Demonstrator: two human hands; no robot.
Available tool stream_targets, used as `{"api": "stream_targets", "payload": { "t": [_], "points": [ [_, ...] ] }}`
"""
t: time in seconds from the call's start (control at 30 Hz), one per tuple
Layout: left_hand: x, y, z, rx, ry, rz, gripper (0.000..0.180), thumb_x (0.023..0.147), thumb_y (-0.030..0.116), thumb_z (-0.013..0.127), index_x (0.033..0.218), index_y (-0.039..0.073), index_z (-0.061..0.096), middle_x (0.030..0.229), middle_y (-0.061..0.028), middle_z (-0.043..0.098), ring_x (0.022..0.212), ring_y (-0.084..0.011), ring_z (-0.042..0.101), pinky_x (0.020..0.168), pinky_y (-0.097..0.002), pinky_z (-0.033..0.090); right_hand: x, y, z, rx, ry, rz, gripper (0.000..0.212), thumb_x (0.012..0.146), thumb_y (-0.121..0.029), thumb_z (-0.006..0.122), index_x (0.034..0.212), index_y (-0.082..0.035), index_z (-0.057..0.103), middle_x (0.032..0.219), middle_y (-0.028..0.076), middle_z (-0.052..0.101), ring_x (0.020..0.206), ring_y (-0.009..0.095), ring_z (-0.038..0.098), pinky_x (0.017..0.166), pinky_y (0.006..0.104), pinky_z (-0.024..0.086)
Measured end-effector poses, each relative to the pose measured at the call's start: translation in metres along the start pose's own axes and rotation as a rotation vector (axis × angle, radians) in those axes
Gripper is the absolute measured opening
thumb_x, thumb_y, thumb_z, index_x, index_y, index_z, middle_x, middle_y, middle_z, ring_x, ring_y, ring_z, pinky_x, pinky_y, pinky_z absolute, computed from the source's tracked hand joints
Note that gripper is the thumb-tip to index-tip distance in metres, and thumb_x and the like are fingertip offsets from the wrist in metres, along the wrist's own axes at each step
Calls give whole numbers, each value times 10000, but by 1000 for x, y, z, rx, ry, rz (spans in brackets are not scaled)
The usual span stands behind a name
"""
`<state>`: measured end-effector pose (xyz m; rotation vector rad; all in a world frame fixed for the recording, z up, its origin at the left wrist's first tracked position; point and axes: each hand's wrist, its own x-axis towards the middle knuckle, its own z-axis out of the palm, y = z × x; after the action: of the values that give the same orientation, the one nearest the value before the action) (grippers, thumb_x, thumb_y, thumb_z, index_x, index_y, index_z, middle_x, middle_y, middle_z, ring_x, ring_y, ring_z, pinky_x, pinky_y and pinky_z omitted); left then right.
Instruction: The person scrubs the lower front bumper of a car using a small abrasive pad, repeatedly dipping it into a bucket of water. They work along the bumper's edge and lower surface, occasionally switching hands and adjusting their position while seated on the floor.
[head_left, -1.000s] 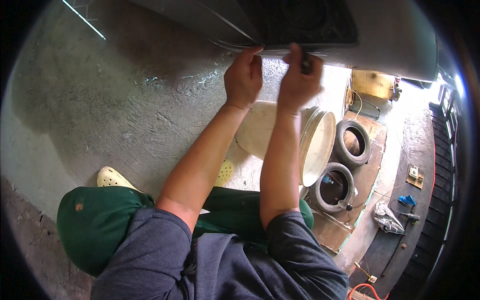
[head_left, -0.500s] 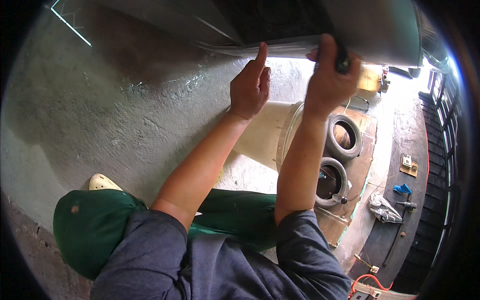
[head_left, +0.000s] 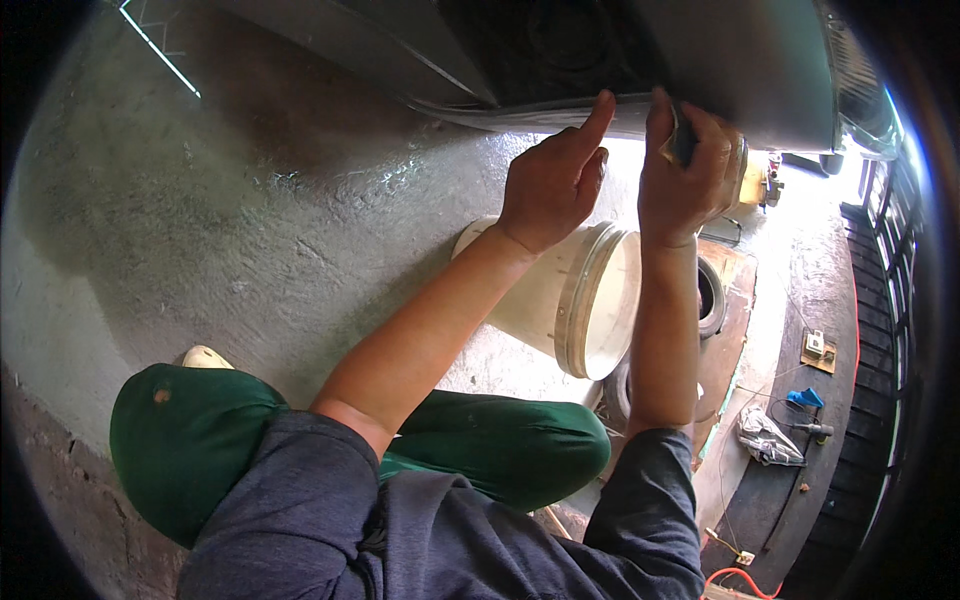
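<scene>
Our left hand (head_left: pixel 550 188) unclenched at lower edge of smooth grey curved panel (head_left: pixel 745 65); right hand (head_left: pixel 680 190) gripping small dark flat piece (head_left: pixel 682 142) near same edge. Seemingly underway; done and remaining portions we cannot tell.

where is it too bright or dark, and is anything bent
Head view: glare washes out the floor at upper right; head view: the dark panel at top shows little detail; head view: fisheye bows the slatted structure at right, with black corners.
</scene>
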<state>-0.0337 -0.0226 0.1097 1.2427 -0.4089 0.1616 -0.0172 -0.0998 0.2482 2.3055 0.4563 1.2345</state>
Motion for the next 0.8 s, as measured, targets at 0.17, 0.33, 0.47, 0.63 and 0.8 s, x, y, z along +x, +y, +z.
{"api": "stream_targets", "payload": {
  "t": [0.17, 0.33, 0.47, 0.63, 0.8],
  "points": [
    [1, -1, -1, 18, 8, 7, 660, 1002, 153, 636, 1620, 202, 406, 1022, -167, 733, 792, -319, 709, 741, -404, 585, 24, 10, -10, -64, -47, -194, 328, 765, -380, 855, 1029, -224, 741, 906, -43, 690, 887, 203, 644, 839, 377, 423],
    [2, 12, -5, -9, -88, -103, 606, 999, 165, 627, 1579, 162, 450, 992, -175, 733, 834, -357, 721, 754, -433, 583, 52, -7, -12, -55, -153, -248, 362, 735, -226, 939, 1026, -213, 725, 950, -49, 731, 962, 201, 665, 874, 372, 396],
    [6, 17, 2, -8, 36, 53, 699, 983, 123, 635, 1628, 162, 367, 937, -160, 719, 830, -334, 713, 752, -434, 589, 80, -30, -16, -124, -280, -236, 353, 717, -177, 884, 1035, -210, 734, 961, -44, 716, 963, 213, 664, 877, 389, 398],
    [18, 52, 3, -202, -55, -160, 662, 980, 117, 611, 1604, 130, 389, 996, -205, 729, 892, -391, 718, 810, -472, 586, 66, -7, -40, -141, -438, -270, 361, 690, -129, 826, 1032, -201, 737, 941, -25, 703, 962, 229, 657, 898, 401, 406],
    [23, 71, 12, -497, 4, -282, 516, 983, 68, 580, 1491, 119, 501, 1039, -231, 722, 930, -422, 714, 805, -492, 572, 106, -26, -18, -154, -413, -349, 483, 610, -185, 896, 1061, -236, 730, 1156, -38, 629, 1115, 224, 616, 925, 432, 411]
  ]
}}
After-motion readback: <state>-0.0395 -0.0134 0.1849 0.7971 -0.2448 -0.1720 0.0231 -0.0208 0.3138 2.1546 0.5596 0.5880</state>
